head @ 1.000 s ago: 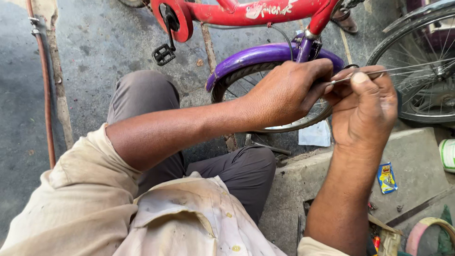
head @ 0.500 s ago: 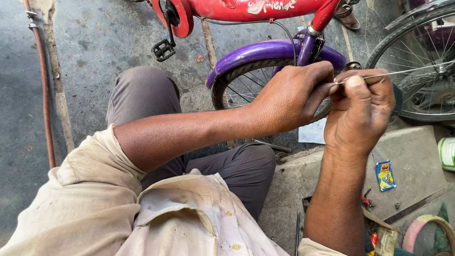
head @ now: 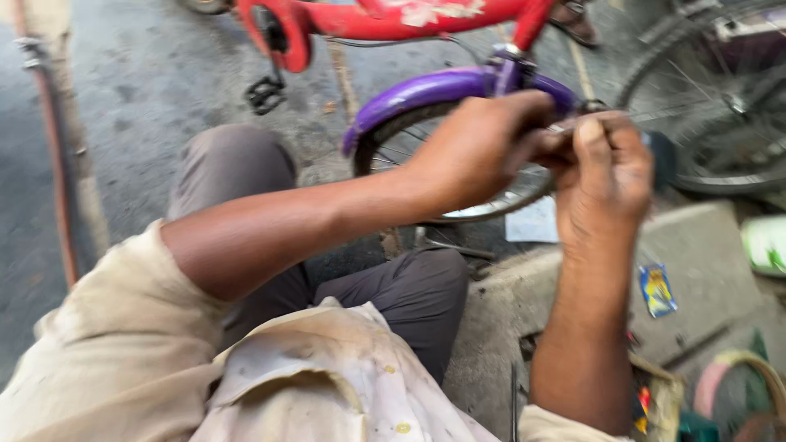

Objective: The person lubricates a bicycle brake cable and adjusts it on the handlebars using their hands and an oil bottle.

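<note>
My left hand (head: 479, 151) and my right hand (head: 606, 176) meet in front of a small bicycle with a red frame (head: 385, 18) and a purple mudguard (head: 426, 92). Both hands pinch a thin metal spoke or wire (head: 565, 127) between fingers and thumbs; only a short bit shows, and the frame is blurred. The bicycle's wheel (head: 401, 151) with its silver rim lies just behind my left hand. My knees in dark trousers are folded below my arms.
A second bicycle wheel (head: 720, 106) stands at the upper right. A black pedal (head: 266, 94) hangs at upper left. A concrete slab (head: 704, 278) carries a small blue and yellow packet (head: 657, 289). A rusty hose (head: 53, 155) runs down the left.
The thin wire that stuck out to the right past my right hand is no longer clearly seen. Both hands have stayed together in front of the mudguard; the view has blurred.
</note>
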